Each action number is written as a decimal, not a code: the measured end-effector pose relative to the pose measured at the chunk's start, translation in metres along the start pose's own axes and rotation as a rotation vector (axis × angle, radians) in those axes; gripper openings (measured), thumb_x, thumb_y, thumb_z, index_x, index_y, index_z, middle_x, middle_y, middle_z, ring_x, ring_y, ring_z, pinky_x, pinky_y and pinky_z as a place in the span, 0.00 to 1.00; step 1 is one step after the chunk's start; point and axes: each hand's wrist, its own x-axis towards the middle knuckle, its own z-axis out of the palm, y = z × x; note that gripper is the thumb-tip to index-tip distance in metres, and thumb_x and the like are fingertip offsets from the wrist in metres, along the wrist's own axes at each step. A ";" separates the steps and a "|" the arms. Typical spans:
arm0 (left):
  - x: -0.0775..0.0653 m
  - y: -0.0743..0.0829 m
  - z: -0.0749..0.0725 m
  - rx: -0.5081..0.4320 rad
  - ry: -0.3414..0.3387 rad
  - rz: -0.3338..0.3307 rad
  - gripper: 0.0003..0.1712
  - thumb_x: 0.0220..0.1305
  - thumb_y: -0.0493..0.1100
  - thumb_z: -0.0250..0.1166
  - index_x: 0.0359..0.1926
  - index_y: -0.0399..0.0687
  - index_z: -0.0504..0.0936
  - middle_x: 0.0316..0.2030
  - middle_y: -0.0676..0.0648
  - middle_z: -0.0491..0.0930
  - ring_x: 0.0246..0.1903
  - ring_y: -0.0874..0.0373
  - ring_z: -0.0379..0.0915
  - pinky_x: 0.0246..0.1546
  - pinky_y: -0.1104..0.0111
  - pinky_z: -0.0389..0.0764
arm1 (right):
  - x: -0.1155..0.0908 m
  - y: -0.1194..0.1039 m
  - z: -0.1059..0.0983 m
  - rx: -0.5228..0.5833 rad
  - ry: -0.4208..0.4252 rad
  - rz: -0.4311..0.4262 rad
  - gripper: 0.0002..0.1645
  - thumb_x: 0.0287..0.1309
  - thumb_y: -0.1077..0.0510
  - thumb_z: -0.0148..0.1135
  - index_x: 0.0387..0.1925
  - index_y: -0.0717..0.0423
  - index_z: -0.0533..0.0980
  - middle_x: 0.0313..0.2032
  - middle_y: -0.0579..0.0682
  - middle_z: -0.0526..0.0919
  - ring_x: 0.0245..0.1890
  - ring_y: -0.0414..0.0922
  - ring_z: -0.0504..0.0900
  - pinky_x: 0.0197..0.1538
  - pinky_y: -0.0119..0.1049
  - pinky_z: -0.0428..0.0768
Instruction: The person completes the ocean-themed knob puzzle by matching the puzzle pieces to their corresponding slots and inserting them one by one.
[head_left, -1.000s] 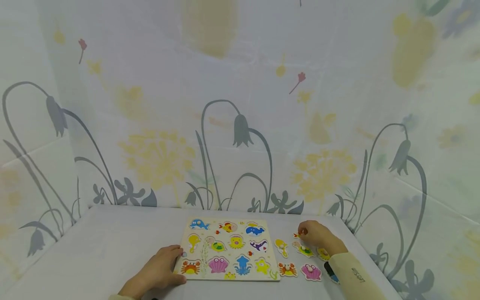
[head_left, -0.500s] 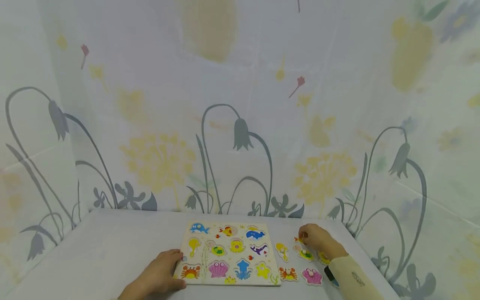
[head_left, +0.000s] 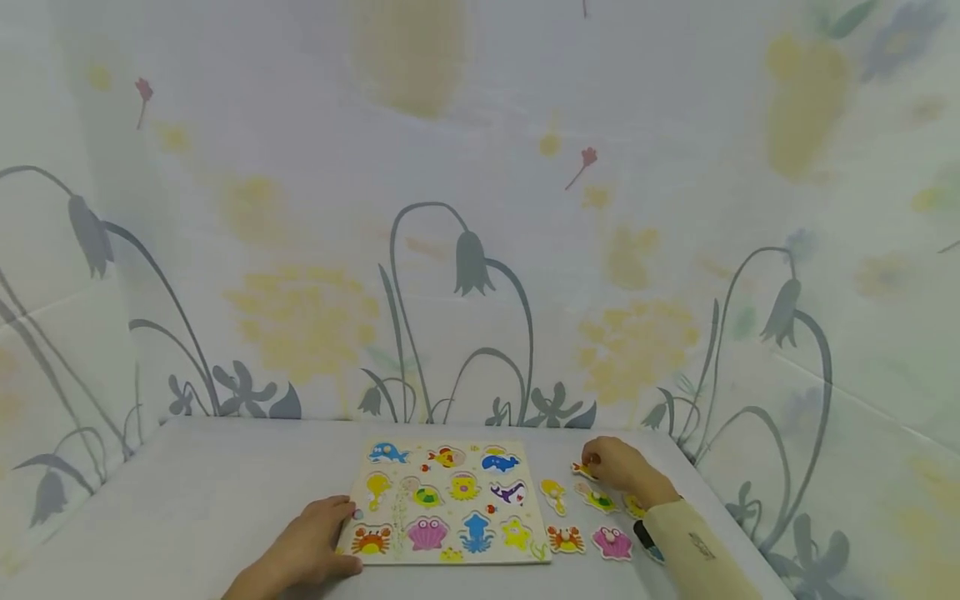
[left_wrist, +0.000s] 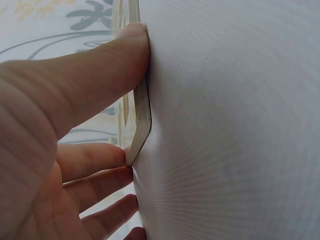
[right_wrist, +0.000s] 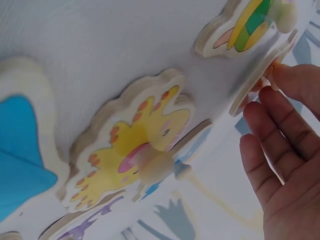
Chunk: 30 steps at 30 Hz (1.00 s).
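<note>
My right hand (head_left: 617,467) pinches a small orange-red fish puzzle piece (head_left: 581,471) beyond the board's right side. In the right wrist view, thumb and fingertips meet at the fish piece (right_wrist: 247,87), which stands edge-on; the fingers cover most of its picture. My left hand (head_left: 311,542) holds the near left corner of a wooden sea-animal puzzle board (head_left: 529,468), thumb along the near edge and fingers at the left side. The left wrist view has the thumb (left_wrist: 100,70) against the board's edge (left_wrist: 142,105).
Loose knobbed pieces lie right of the board: a seahorse (head_left: 553,496), a turtle (head_left: 597,499), a crab (head_left: 565,539), a pink shell (head_left: 613,544) and a yellow octopus (right_wrist: 120,145). A blue piece (right_wrist: 20,145) is partly under the right forearm. A flower-printed curtain (head_left: 337,208) rises behind the white table (head_left: 225,475).
The head view has shifted slightly. Both hands stay at about the same places, the left at the board's corner and the right at the fish piece.
</note>
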 end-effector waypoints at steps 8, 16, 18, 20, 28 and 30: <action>-0.002 0.000 -0.003 -0.003 -0.005 -0.011 0.46 0.38 0.54 0.79 0.56 0.34 0.75 0.59 0.33 0.70 0.60 0.33 0.61 0.61 0.41 0.62 | 0.007 -0.019 -0.003 -0.031 0.040 -0.138 0.06 0.53 0.63 0.63 0.30 0.48 0.81 0.27 0.39 0.77 0.28 0.39 0.71 0.36 0.40 0.77; 0.000 0.001 -0.008 0.002 0.013 0.021 0.46 0.39 0.53 0.79 0.57 0.33 0.74 0.59 0.32 0.69 0.60 0.33 0.61 0.62 0.41 0.62 | 0.011 -0.044 -0.011 -0.020 0.038 -0.181 0.07 0.56 0.64 0.61 0.31 0.48 0.81 0.25 0.38 0.75 0.26 0.38 0.71 0.33 0.37 0.74; 0.000 0.001 -0.007 -0.002 0.012 0.024 0.46 0.38 0.53 0.79 0.57 0.33 0.75 0.59 0.32 0.70 0.60 0.33 0.61 0.61 0.41 0.62 | 0.012 -0.050 -0.012 -0.027 0.036 -0.188 0.07 0.57 0.63 0.61 0.31 0.48 0.81 0.25 0.38 0.75 0.26 0.38 0.70 0.33 0.37 0.74; 0.000 0.001 -0.006 -0.009 0.010 0.018 0.46 0.38 0.53 0.79 0.57 0.32 0.75 0.59 0.32 0.70 0.60 0.33 0.61 0.62 0.42 0.62 | 0.014 -0.056 -0.012 -0.038 0.030 -0.198 0.06 0.58 0.62 0.61 0.32 0.48 0.81 0.24 0.37 0.75 0.26 0.38 0.71 0.33 0.36 0.75; -0.001 0.000 -0.002 -0.004 0.014 0.024 0.46 0.38 0.52 0.79 0.56 0.32 0.75 0.58 0.32 0.70 0.60 0.33 0.61 0.62 0.42 0.62 | 0.023 -0.088 -0.011 -0.043 -0.003 -0.271 0.04 0.59 0.61 0.62 0.34 0.49 0.82 0.25 0.37 0.76 0.26 0.39 0.71 0.33 0.35 0.76; -0.002 0.000 -0.001 -0.004 0.015 0.022 0.46 0.38 0.53 0.79 0.56 0.32 0.75 0.58 0.32 0.70 0.60 0.34 0.62 0.62 0.43 0.62 | 0.025 -0.095 -0.009 -0.059 -0.004 -0.302 0.04 0.59 0.60 0.62 0.33 0.49 0.82 0.25 0.36 0.76 0.27 0.38 0.71 0.33 0.34 0.75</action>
